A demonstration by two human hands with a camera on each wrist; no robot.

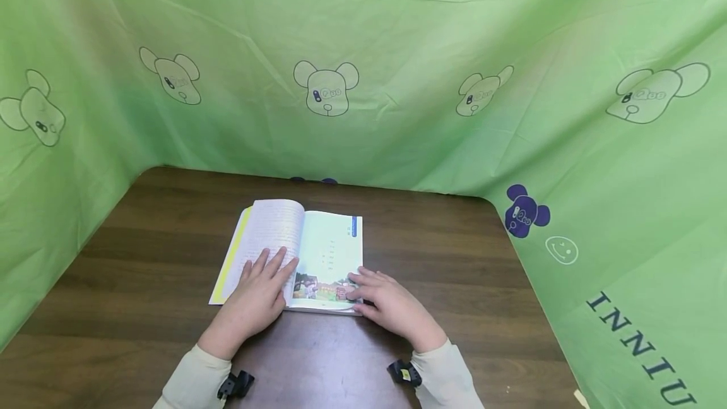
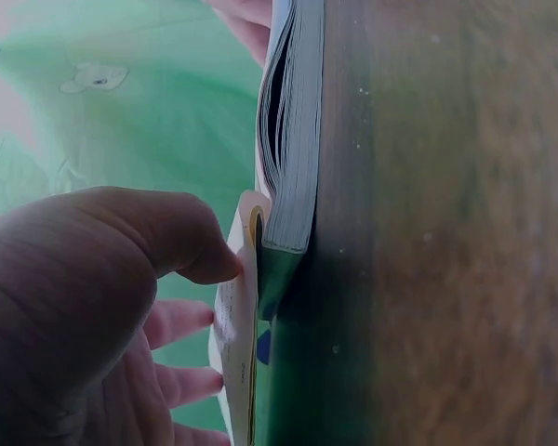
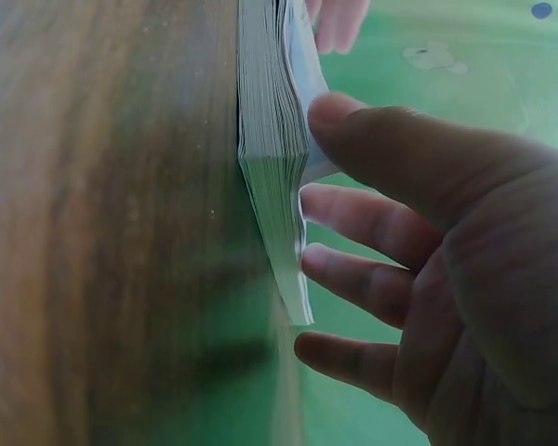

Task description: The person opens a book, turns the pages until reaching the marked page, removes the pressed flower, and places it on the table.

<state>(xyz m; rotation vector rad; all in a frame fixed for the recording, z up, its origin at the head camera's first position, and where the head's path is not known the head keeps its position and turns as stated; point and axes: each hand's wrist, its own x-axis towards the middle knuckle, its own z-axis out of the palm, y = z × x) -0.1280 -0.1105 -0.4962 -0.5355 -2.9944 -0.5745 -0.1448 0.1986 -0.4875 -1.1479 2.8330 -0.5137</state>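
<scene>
An open book (image 1: 331, 238) lies on the table, its right page printed with a colourful picture along the bottom and its left page covered in lines of text. My left hand (image 1: 259, 292) rests on the left page with its fingers spread toward the top. The left wrist view shows its thumb (image 2: 200, 242) against that page beside the thick page block (image 2: 298, 139). At the lower right corner of the book is my right hand (image 1: 392, 305), fingertips over the page's outer edge. In the right wrist view, its thumb (image 3: 381, 139) touches the top page and the fingers stretch along the side edge.
The brown wooden table (image 1: 454, 257) extends around the book on all sides. Green cloth (image 1: 397, 36) with printed bear heads hangs behind the table and along both sides. A black wrist camera (image 1: 235, 385) sits at the left cuff and another one (image 1: 405, 372) at the right.
</scene>
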